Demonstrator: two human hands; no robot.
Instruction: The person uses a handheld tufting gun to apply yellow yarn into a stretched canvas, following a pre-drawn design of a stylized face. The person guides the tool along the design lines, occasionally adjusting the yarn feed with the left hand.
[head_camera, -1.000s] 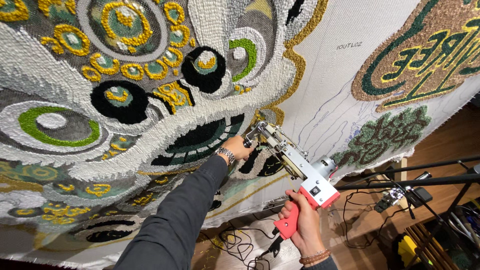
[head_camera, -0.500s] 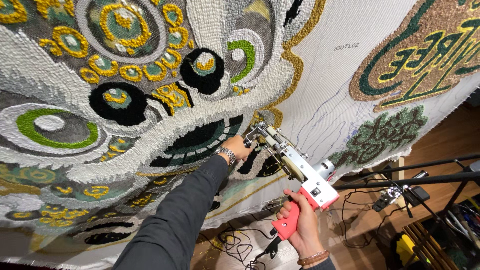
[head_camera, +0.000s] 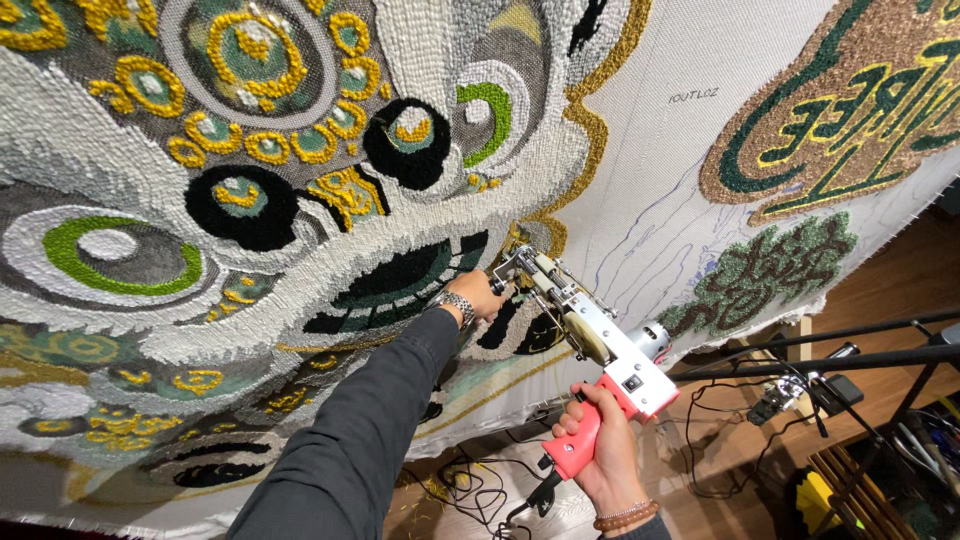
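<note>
- The tufting gun (head_camera: 590, 335), centre-right of the frame, presses its tip against the tufted rug cloth (head_camera: 660, 190).
- Right hand (head_camera: 600, 455) is clamped on its pink grip; left hand (head_camera: 482, 295) is closed on the front handle.
- Best kept square to the cloth, with steady pressure.
- Small dark lettering sits upper right on bare cloth; a brown-and-green emblem (head_camera: 850, 110) lies beyond.

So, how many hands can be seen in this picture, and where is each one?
2. The left hand grips the front handle of the tufting gun, close against the tufted cloth. The right hand holds the gun's pink rear grip, lower down. No other hands show.
</note>
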